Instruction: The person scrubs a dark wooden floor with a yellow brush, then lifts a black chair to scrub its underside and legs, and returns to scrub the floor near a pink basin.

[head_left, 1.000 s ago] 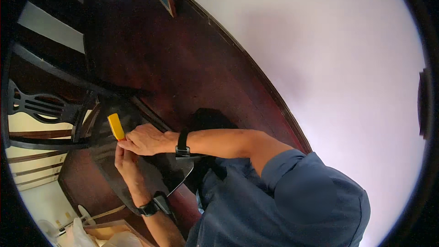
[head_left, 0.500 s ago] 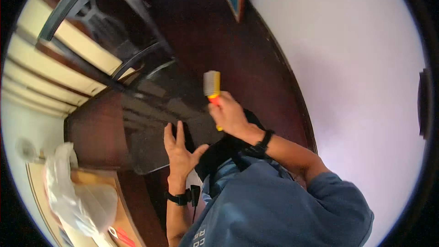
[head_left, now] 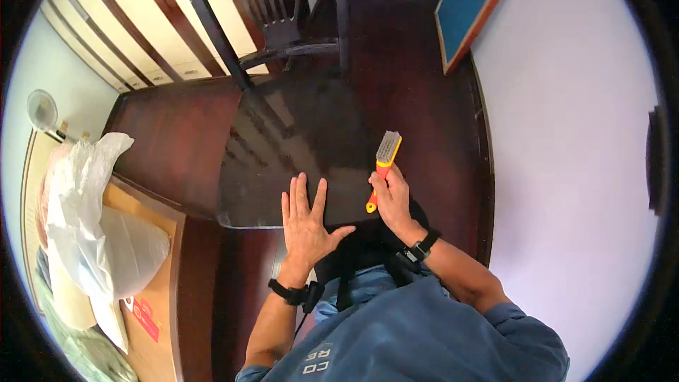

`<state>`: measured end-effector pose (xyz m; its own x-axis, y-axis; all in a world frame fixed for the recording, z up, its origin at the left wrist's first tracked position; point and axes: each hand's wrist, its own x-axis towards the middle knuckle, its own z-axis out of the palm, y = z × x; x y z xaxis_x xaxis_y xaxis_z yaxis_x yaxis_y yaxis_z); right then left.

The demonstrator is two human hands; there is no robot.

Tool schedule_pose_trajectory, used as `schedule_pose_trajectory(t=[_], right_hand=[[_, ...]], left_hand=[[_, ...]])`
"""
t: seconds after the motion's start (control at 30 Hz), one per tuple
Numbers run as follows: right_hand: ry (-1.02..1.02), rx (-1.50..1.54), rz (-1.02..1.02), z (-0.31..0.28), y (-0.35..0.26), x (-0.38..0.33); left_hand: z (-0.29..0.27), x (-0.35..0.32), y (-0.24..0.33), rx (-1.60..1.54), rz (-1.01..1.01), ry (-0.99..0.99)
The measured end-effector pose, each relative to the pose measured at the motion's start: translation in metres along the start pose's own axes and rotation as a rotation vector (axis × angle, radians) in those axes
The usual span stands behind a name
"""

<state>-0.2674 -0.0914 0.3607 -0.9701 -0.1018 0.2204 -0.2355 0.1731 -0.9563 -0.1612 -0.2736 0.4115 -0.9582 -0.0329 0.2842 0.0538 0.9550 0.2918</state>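
Observation:
A dark wooden chair stands in front of me, its flat seat (head_left: pixel 297 127) streaked with pale marks and its slatted back (head_left: pixel 276 7) at the far side. My left hand (head_left: pixel 308 230) rests palm down at the seat's near edge, fingers spread. Wrapped round the red and yellow handle of a wire brush (head_left: pixel 388 148) is my right hand (head_left: pixel 394 201), at the right edge of the seat. The brush's grey bristles face up, away from the seat. Both wrists carry black bands.
At left a wooden surface (head_left: pixel 177 255) holds a white plastic bag (head_left: pixel 127 247) and a red item (head_left: pixel 145 320). Cream panels with brown strips (head_left: pixel 134 21) line the far left. A blue framed board (head_left: pixel 470 14) stands against the white wall (head_left: pixel 566 134) on the right.
The view has swung, so the chair appears straighter and farther right. My left hand has flattened toward the seat. The brush stays in my right hand, its bristles now seen more clearly.

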Motion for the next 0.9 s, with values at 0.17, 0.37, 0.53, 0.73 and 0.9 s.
schedule_pose_trajectory(t=[0.17, 0.37, 0.53, 0.73, 0.9], right_hand=[[-0.065, 0.044, 0.051, 0.065, 0.014, 0.058], [-0.31, 0.002, -0.004, 0.18, 0.02, 0.175], [-0.273, 0.444, -0.02, 0.189, 0.032, 0.192], [-0.43, 1.585, 0.622, 0.005, 0.157, 0.069], [0.004, -0.592, 0.615, -0.178, 0.153, -0.165]], left_hand=[[0.002, 0.037, -0.05, 0.132, -0.076, 0.031], [0.012, 0.102, -0.167, 0.244, -0.08, 0.132], [0.02, 0.137, -0.228, 0.277, -0.146, 0.132], [0.033, 0.163, -0.223, 0.059, -0.198, 0.039], [0.043, 0.161, -0.197, 0.247, -0.12, 0.003]])
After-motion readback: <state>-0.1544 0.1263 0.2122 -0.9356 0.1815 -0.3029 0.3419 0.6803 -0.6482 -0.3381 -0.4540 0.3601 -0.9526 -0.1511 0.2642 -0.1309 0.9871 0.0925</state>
